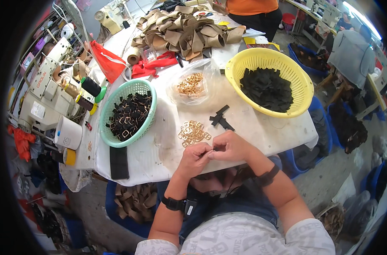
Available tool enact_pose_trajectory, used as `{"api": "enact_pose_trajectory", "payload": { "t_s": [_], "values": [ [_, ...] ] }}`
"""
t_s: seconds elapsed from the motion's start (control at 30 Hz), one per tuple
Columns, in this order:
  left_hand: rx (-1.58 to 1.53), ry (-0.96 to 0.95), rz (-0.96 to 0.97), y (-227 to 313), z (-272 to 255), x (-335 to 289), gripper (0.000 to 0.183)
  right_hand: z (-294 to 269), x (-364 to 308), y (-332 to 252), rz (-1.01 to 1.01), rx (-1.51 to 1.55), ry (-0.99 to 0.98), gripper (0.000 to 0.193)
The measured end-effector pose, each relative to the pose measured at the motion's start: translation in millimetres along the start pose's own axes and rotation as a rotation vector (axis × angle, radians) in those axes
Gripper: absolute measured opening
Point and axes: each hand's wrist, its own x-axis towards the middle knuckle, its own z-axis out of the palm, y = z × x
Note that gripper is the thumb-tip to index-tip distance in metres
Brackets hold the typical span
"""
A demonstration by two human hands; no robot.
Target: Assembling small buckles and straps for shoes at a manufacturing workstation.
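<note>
My left hand (197, 157) and my right hand (230, 146) meet at the table's front edge, fingertips pinched together. A dark sliver like a black strip shows at my right fingers; what the left fingers pinch is hidden. Just beyond them lies a loose pile of gold metal buckles (193, 132). Several black fabric strips (221, 118) lie crossed to its right. A mint-green basket (152, 111) at left holds black strips looped through gold buckles (129, 117). The yellow basket (304, 95) at right is heaped with plain black strips (267, 90). More gold buckles (191, 84) fill a clear plastic bag (212, 72).
A black phone (119, 163) lies at the table's near left corner. Sewing machines (47, 95) and thread spools (90, 86) stand at left. Tan pieces (189, 32) are piled at the back, near a person in orange (252, 6). Blue bins (322, 127) stand on the floor.
</note>
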Motion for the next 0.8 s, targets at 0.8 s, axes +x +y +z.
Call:
{"api": "enact_pose_trajectory", "payload": {
  "t_s": [0.8],
  "values": [
    [0.099, -0.045, 0.049, 8.1, -3.7, 2.5, 0.006, 1.5, -7.9, 0.3, -0.070, -0.098, 0.165, 0.029]
  ]
}}
